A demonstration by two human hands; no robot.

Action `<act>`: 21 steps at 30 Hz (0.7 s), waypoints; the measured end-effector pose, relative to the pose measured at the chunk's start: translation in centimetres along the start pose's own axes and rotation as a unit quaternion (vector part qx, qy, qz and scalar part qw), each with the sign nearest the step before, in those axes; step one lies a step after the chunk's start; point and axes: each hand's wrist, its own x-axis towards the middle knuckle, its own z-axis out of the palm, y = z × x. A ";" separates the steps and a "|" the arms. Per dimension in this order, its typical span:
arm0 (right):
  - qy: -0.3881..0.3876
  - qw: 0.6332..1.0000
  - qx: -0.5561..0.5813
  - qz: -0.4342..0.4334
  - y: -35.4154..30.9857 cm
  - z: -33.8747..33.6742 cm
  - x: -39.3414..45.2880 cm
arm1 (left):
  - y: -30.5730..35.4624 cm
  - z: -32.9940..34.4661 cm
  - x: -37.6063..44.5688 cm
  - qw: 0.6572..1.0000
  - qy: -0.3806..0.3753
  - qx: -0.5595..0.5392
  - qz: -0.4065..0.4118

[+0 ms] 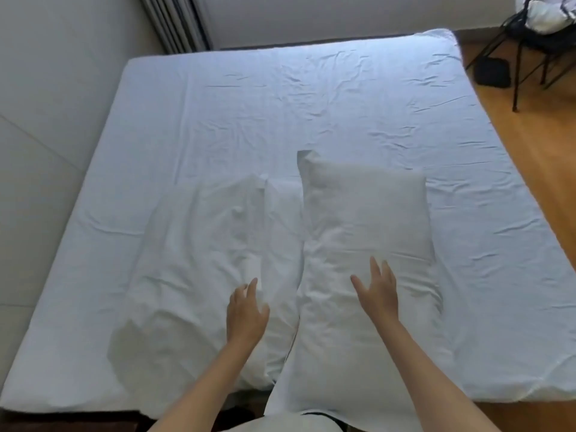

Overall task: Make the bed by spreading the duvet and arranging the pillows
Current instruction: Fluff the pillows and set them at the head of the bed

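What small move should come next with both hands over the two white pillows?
Probably lower the right hand onto the plump white right pillow and slide it apart from the flatter, rumpled white left pillow. Both hands are open, the left hand included, and the pillows crowd together mid-bed.

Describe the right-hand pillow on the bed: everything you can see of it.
The right pillow is white, in a soft, cloth-like case creased across its near half. It lies flat on the bed, long axis running away from the person, near end reaching past the bed's near edge. Its far part looks plump, with one far corner poking up. Its left edge meets the left pillow. The right hand is over its near half, fingers spread; whether it touches cannot be told.
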 end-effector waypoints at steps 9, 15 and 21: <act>-0.080 0.992 0.036 -0.091 -16.7 10.5 -2.4 | -13.0 -6.8 8.2 0.990 0.084 -0.023 -0.108; -0.129 0.989 0.008 0.064 -20.2 20.4 -2.0 | -23.3 -9.1 14.7 0.985 0.048 -0.048 -0.160; -0.035 0.978 0.007 0.204 -16.3 25.0 2.8 | -29.2 -6.9 20.6 0.987 -0.017 -0.082 -0.135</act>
